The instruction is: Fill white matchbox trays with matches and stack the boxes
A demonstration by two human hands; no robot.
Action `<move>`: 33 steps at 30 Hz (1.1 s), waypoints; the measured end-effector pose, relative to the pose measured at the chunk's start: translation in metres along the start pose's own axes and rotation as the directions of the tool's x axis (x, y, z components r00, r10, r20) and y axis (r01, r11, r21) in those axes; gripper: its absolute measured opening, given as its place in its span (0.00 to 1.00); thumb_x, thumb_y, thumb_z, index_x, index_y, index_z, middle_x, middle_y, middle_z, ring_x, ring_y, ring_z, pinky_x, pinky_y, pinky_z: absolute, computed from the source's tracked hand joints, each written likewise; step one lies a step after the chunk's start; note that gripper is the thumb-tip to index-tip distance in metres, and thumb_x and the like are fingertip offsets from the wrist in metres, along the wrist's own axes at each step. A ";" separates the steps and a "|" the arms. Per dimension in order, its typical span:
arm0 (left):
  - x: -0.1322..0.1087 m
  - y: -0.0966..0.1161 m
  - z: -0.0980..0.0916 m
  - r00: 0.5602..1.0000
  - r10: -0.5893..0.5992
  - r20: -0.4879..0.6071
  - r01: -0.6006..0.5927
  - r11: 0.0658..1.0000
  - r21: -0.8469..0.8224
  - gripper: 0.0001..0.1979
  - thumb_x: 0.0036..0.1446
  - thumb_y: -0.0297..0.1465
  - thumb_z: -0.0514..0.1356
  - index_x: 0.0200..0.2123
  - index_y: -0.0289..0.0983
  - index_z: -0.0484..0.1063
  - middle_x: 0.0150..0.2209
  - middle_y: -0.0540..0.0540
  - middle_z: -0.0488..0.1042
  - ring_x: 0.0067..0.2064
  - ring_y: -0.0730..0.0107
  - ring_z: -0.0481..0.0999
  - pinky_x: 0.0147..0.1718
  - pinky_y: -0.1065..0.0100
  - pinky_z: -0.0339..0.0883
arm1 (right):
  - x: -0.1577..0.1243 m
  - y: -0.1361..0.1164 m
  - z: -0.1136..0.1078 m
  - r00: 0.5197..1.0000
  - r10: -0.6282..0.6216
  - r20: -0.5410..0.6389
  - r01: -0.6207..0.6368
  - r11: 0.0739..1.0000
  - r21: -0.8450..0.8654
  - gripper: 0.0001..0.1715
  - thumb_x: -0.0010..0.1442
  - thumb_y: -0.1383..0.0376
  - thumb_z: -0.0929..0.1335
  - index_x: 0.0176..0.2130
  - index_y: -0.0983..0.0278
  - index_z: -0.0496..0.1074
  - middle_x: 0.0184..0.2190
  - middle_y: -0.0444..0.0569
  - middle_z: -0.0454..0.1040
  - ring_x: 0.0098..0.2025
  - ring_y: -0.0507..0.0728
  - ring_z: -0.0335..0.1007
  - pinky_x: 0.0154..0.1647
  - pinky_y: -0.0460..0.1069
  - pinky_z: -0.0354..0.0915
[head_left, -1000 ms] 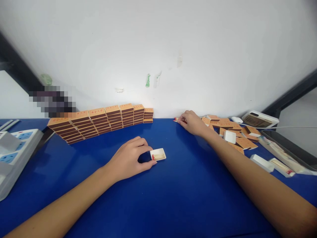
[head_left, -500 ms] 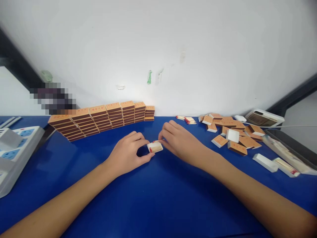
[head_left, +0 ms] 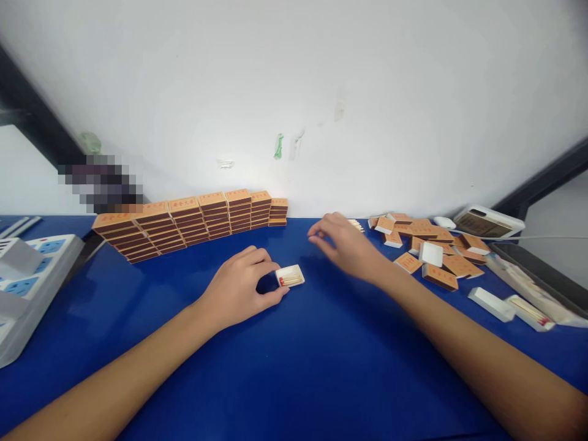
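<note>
A small white tray with several red-tipped matches lies on the blue table. My left hand grips the tray's left end between thumb and fingers. To the right and farther back, my right hand hovers over the table, fingers bent, thumb and index tip close together. Whether something small is between them cannot be made out. Behind this hand, the ends of loose matches show near the wall; the rest of them is hidden.
Stacked matchboxes form a row along the wall at the left. Loose matchboxes are heaped at the right, near a phone and another tray of matches. A power strip lies at the far left.
My right hand has moved away from the tray, right and back, now covering part of the loose matches. My left hand still holds the tray.
</note>
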State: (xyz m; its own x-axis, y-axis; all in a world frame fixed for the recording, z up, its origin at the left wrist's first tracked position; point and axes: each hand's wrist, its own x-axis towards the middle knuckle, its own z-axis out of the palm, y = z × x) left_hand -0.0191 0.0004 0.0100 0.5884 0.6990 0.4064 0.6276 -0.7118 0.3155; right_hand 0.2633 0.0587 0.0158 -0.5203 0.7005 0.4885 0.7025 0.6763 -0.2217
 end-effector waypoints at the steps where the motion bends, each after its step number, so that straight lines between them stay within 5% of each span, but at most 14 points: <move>1: 0.000 0.000 0.000 1.000 -0.001 0.005 0.001 1.000 -0.006 0.13 0.65 0.40 0.67 0.47 0.38 0.82 0.41 0.45 0.78 0.41 0.61 0.74 0.38 0.59 0.72 | 0.000 0.019 -0.001 0.997 0.068 -0.036 -0.070 0.996 -0.047 0.07 0.72 0.64 0.66 0.43 0.62 0.76 0.39 0.55 0.75 0.46 0.64 0.68 0.50 0.58 0.65; 5: 0.000 0.001 -0.002 1.000 -0.005 0.019 0.005 1.000 -0.014 0.14 0.66 0.40 0.67 0.48 0.38 0.82 0.41 0.45 0.78 0.41 0.61 0.74 0.37 0.60 0.72 | -0.007 0.080 -0.003 0.964 0.256 -0.066 -0.264 0.949 -0.170 0.12 0.70 0.61 0.66 0.43 0.62 0.80 0.39 0.58 0.74 0.46 0.68 0.66 0.50 0.62 0.65; 9: 0.000 0.001 -0.002 1.000 -0.010 0.020 0.011 1.000 -0.008 0.14 0.66 0.40 0.67 0.49 0.39 0.82 0.41 0.44 0.78 0.41 0.61 0.74 0.37 0.60 0.72 | -0.011 0.099 0.003 0.963 0.267 -0.037 -0.268 0.937 -0.225 0.14 0.69 0.62 0.66 0.43 0.62 0.81 0.39 0.59 0.74 0.47 0.68 0.65 0.51 0.62 0.65; 25: 0.001 0.001 -0.001 1.000 -0.004 0.022 0.004 1.000 -0.011 0.14 0.66 0.40 0.66 0.49 0.38 0.82 0.42 0.44 0.78 0.41 0.61 0.74 0.37 0.60 0.71 | -0.005 0.095 0.010 0.960 0.279 -0.012 -0.271 0.923 -0.274 0.10 0.68 0.63 0.66 0.37 0.63 0.76 0.38 0.59 0.73 0.46 0.68 0.65 0.50 0.62 0.66; 29: 0.001 0.001 -0.001 1.000 -0.001 0.010 0.002 1.000 -0.010 0.14 0.65 0.40 0.67 0.48 0.39 0.82 0.41 0.44 0.78 0.41 0.61 0.74 0.37 0.60 0.71 | -0.001 0.077 0.008 0.984 0.176 -0.005 -0.170 0.947 -0.271 0.11 0.69 0.65 0.64 0.38 0.62 0.76 0.40 0.60 0.73 0.47 0.69 0.65 0.51 0.63 0.66; 33: 0.001 0.000 -0.001 0.999 -0.031 0.010 0.031 0.999 0.012 0.13 0.65 0.41 0.67 0.48 0.39 0.82 0.41 0.45 0.78 0.41 0.60 0.75 0.37 0.60 0.71 | 0.001 0.032 0.000 0.999 0.025 0.026 -0.020 0.983 -0.185 0.12 0.73 0.64 0.63 0.41 0.63 0.76 0.40 0.58 0.73 0.45 0.67 0.65 0.49 0.62 0.66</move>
State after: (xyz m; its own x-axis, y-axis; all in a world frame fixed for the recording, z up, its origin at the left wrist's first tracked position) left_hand -0.0186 0.0012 0.0116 0.5741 0.7213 0.3875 0.6515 -0.6890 0.3175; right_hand 0.2849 0.0811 0.0097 -0.5149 0.7230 0.4605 0.7904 0.6084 -0.0713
